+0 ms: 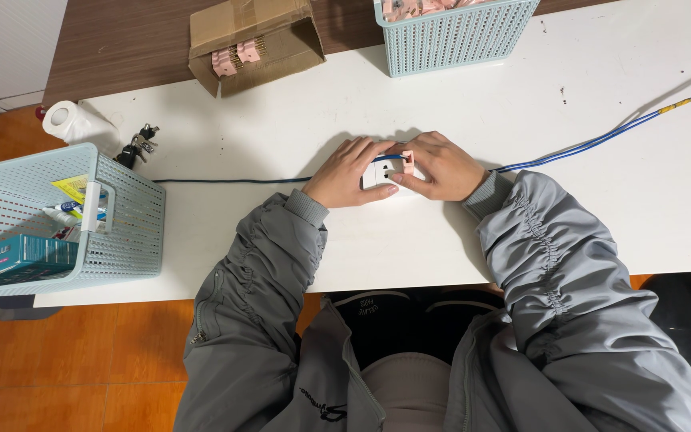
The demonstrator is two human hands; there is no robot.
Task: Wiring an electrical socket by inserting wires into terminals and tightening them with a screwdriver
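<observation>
Grey sleeves (521, 240) lead to the left hand (351, 172) and right hand (441, 166), both gripping a white socket (385, 170); blue cable (601, 140) and baskets (121, 216) around.

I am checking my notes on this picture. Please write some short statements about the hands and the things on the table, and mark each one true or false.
1. Both hands, left hand and right hand, hold the small white block. True.
2. The cardboard box stands upright and closed. False: it lies on its side, open.
3. A paper roll lies behind the left basket. True.
4. The blue cable runs off to the person's left. False: it runs right.
</observation>
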